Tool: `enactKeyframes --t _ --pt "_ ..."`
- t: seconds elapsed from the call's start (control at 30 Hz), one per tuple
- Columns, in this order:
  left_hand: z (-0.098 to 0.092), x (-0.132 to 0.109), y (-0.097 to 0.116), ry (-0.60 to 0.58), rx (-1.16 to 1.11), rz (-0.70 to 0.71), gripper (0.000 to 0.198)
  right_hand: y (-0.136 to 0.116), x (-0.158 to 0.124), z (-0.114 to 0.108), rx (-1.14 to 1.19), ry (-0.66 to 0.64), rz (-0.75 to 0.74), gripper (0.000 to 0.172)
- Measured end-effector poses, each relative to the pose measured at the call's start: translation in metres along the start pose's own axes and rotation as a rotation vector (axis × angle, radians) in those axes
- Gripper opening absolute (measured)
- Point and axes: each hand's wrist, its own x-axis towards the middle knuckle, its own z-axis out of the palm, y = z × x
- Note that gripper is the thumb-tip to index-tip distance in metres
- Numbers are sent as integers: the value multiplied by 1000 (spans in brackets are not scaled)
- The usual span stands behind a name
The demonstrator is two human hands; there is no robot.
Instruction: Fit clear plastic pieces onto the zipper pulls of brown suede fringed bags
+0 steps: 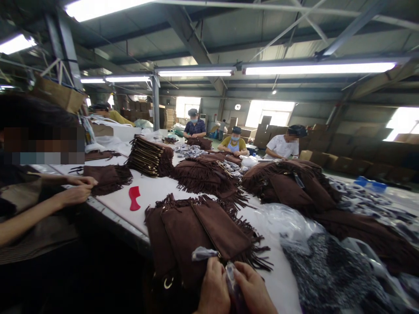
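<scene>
The right hand [254, 285] has its fingers clamped on a plastic-wrapped piece [231, 275], close to the lower corner of the top brown pouch [225, 229]. The left hand [214, 285] sits just beside it, fingers bunched at the pouch's edge; whether they grip anything I cannot tell. A second wrapped piece [203, 254] sticks out sideways above the left hand. The pouch lies with others like it, overlapping in a fan, at the near edge of the white bench [121, 192], its fringe spreading to the right. A metal ring [168, 282] shows at the lower left of the fan.

Beyond, a red template [134, 198] (curved along one side) lies on the bench. Farther back stand an upright row of pouches [145, 155] and a fringed heap [203, 176]. To the right are clear plastic [288, 220] and dark speckled fabric [330, 270]. At left, a co-worker's hands [78, 187] meet at the edge of another fringed pouch [108, 176].
</scene>
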Motion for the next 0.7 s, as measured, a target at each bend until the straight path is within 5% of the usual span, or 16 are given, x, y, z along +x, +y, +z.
enactKeyframes --t 0.33,0.7 --pt "-2 9 -1 6 -10 20 16 -17 -1 3 78 62 -47 37" --pt "8 15 -11 108 -254 -197 12 -6 19 13 175 102 59 31"
